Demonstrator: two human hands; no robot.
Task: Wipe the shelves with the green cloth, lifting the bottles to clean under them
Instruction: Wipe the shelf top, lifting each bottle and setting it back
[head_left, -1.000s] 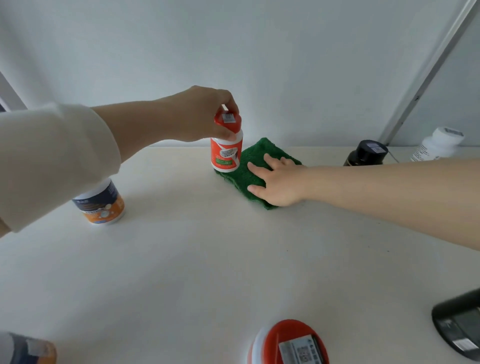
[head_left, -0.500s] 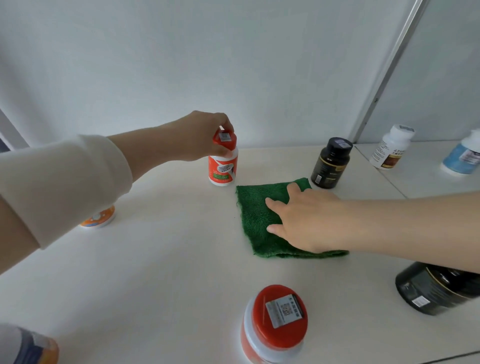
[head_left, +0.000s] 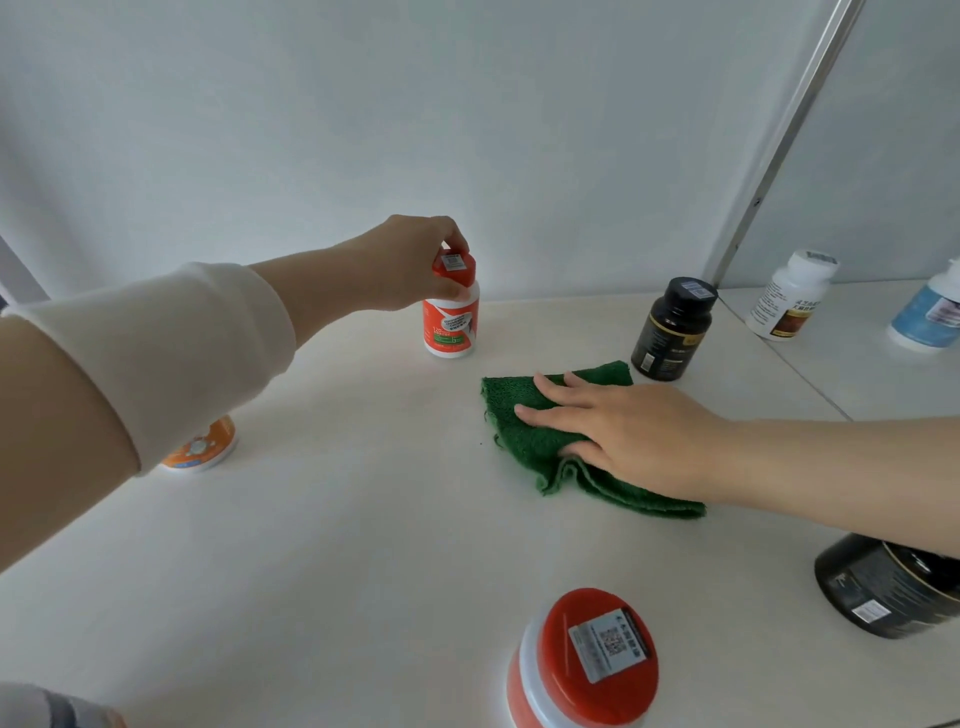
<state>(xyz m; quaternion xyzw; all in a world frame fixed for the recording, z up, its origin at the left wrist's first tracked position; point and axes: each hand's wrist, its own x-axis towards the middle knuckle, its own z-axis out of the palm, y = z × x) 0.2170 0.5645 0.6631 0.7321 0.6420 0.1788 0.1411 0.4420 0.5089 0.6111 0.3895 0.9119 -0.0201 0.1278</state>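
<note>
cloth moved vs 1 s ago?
Yes. The cloth slid right and toward the front: it was against the red-capped bottle at the back, now it lies just in front of the black bottle.

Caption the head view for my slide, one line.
Left hand grips the red-capped bottle by its cap while the right hand presses the green cloth onto the white shelf.

No word or number is sharp enough to read. The small white plastic bottle with a red cap (head_left: 451, 322) bears a white sticker with a square code on its lid and blurred print on its red label. The wide red-lidded white jar (head_left: 550, 654) carries a similar sticker with a square code. The black plastic bottle (head_left: 672, 330) and the white pill bottle (head_left: 789, 299) show fine print, illegible.
</note>
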